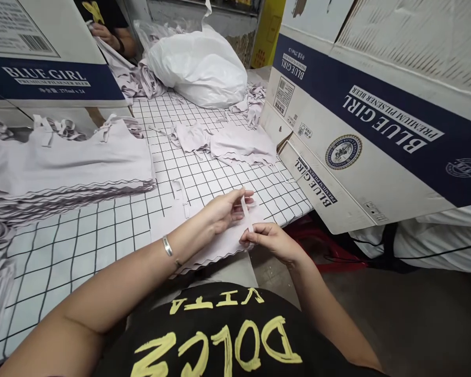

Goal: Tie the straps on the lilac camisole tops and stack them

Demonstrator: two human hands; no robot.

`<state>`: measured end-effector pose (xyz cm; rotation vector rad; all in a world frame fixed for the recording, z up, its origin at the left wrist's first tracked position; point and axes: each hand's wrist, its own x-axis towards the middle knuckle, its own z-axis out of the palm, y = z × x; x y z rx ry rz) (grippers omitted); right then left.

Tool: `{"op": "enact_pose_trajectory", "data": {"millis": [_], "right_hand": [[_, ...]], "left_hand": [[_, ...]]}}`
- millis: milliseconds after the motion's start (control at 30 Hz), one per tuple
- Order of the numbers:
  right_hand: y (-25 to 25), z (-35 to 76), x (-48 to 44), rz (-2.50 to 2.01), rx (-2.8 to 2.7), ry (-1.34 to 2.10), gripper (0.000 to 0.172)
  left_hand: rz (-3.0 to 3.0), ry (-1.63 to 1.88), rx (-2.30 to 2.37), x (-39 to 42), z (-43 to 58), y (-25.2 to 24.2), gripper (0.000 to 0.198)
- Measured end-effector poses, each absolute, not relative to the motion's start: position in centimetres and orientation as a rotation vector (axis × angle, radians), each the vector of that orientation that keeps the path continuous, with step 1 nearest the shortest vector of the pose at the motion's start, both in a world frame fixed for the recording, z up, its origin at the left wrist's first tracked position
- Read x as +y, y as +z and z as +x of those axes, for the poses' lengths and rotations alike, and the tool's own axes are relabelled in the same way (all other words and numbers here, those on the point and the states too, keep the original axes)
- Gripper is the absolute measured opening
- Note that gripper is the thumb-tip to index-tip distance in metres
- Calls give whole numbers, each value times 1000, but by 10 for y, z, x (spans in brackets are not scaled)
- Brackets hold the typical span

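Note:
A pale pink garment [220,246] with a wavy hem lies at the near edge of the table, under my forearm and hands. My left hand [230,212], a silver bracelet on its wrist, pinches the top of a thin pale strap [245,213] between thumb and fingers. Below and to the right, my right hand [269,240] has its fingers closed on the lower end of the same strap. The strap runs taut between the two hands. Another strap [186,199] of the garment lies flat on the grid cloth to the left.
Stacked pink garments [70,162] fill the left of the gridded table [121,230]. More pieces [243,142] lie ahead, before a white plastic bag [204,68]. Cardboard boxes [317,120] [55,78] stand right and left. A person's hand [105,35] holds fabric at the back left.

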<state>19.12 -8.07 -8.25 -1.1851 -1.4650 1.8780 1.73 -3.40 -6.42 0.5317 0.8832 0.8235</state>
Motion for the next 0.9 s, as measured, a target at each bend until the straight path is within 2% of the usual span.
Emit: {"op": "enact_pose_trajectory", "data": {"millis": [167,300,467,600,800,900], "right_hand": [[-85,206,-85,-1149,-1371,2052,30],[-80,209,-78,-1218,-1564,1993,25],[-77,209,-47,-1314,-1248,1758,28],[-74,206,-20,-1245,-1078,1745,28],[-74,192,-4,-1204,-994,1857,30],[-77,187,-2,-1189,-1031,1879,33]], "left_hand": [[525,809,987,-10,15,-65,26],[683,801,1044,4,11,-64,29],[1591,681,1469,-11,-12,-79,41],[2058,440,1650,-41,-19,-92,33],[2001,380,1626,-50,-13,-99,12],[1922,409,1605,-46,-12,-102,14]]}}
